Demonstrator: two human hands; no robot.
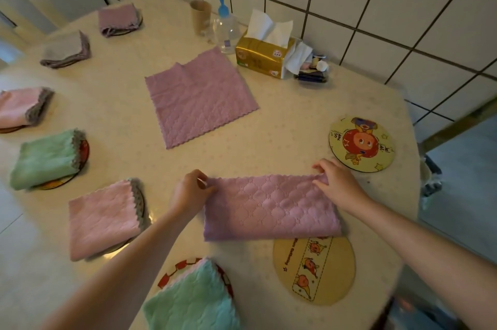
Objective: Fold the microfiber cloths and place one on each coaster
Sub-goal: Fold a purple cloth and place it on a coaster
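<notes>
Pinching the far corners of a half-folded purple cloth [271, 207], the left hand [189, 192] and right hand [338, 185] each close their grip on one end, forearms reaching in from below. The cloth lies on the surface [282, 136], its near edge overlapping a bare coaster [314, 270]. A tissue box [262, 56] holds white tissues near the wall.
</notes>
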